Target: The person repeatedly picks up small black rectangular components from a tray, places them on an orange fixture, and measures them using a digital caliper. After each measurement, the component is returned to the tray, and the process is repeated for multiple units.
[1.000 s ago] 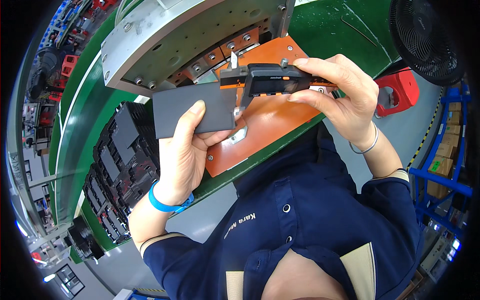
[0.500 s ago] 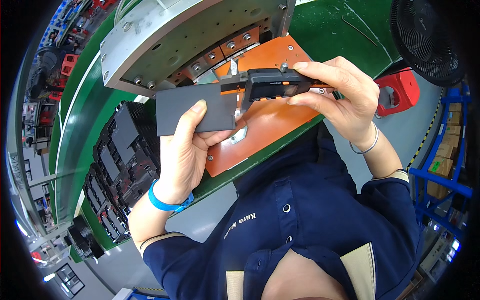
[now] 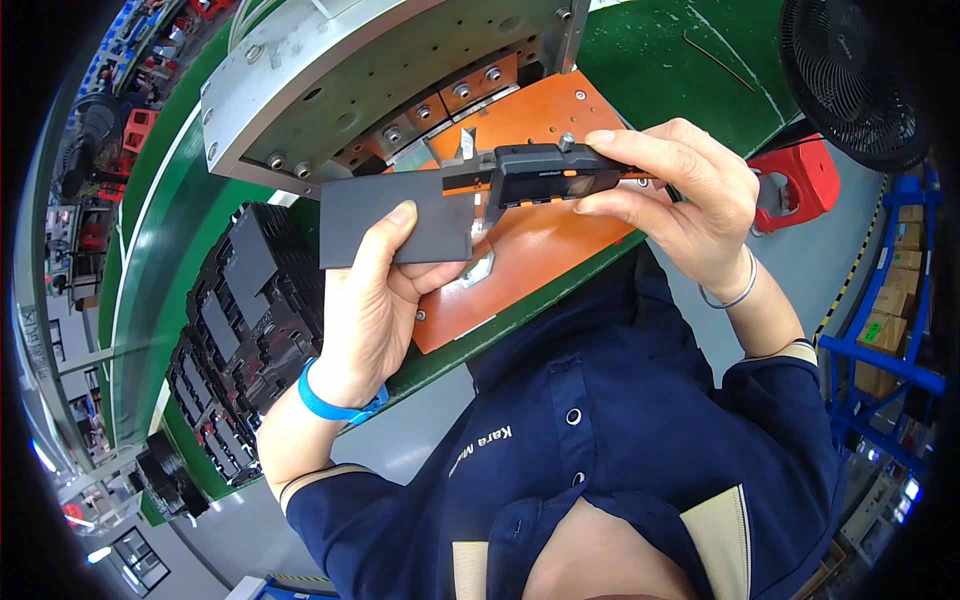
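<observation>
My left hand grips a flat, dark grey rectangular plate, its thumb on top and its fingers underneath. My right hand pinches a black digital caliper with orange markings between thumb and fingers. The caliper's jaws lie at the plate's right edge; whether they press on it I cannot tell. Below both hands is an orange base plate with screws and small holes. A small metal block on it shows partly beside my left fingertips.
A heavy metal machine frame with bolts stands just beyond my hands. Stacked black slotted parts are on the left of the green bench. A hex key lies at the far right, near a black fan and a red stool.
The grey plate and my left hand have shifted slightly right. The caliper has turned a little flatter in my right hand, its display still toward me.
</observation>
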A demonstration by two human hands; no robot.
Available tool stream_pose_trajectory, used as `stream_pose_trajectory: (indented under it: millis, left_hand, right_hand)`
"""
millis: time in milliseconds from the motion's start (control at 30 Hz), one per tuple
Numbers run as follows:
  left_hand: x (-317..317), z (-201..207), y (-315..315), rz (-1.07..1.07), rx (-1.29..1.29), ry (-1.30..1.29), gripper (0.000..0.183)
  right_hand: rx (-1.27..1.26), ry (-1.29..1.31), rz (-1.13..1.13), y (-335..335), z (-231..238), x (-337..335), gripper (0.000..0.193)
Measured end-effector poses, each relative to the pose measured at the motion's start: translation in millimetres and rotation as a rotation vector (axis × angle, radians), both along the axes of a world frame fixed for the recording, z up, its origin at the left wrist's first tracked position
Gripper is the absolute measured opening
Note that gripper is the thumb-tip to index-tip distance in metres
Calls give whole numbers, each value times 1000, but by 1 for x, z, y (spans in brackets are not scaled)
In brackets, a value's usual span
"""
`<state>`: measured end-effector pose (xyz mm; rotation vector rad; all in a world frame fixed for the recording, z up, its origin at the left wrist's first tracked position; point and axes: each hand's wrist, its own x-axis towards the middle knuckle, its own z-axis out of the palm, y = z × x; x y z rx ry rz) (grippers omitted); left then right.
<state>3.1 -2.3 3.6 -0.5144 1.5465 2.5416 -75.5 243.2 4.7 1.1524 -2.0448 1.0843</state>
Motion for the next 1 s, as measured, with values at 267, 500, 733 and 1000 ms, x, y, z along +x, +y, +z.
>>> stream_pose_trajectory:
  millis: [267,500,733,1000]
  left_hand:
    - [-2,-1,-1,-44,1,-18,39]
    - [0,-6,-4,-36,52,-29,36]
    - [15,21,-17,1,29,177,28]
    - [120,28,-150,110,-2595,680,12]
  right_hand:
    - [0,20,-4,3,-4,-1,44]
    - [79,52,35,6,0,-2,48]
    - [-292,-469,-82,40,-4,7,41]
    - [-182,-742,-363,174,-87,-114,40]
